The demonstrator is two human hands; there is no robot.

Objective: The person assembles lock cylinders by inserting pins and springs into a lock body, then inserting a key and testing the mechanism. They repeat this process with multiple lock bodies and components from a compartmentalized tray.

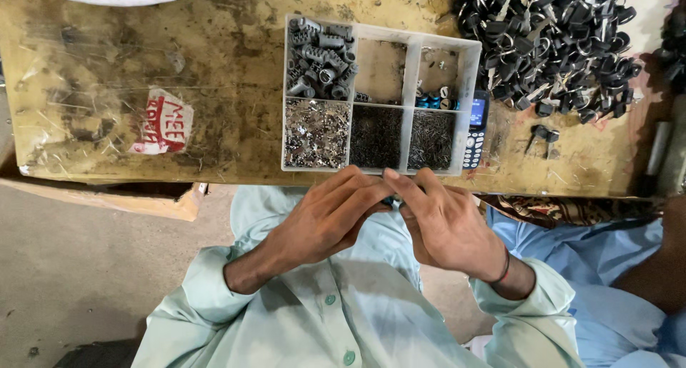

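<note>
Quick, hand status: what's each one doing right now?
Left hand: fingers curled, pinching a small dark part together with the other hand.
Right hand: fingers closed on the same small dark part; what it is cannot be told.

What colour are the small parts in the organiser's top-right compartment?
Blue, in the head view: the small parts sit in the clear organiser.

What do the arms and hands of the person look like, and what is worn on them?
Both arms wear long pale green sleeves, pushed up above the wrists, from a buttoned shirt. The left hand is bare. The right hand is bare too, with a thin reddish band round its wrist.
</note>
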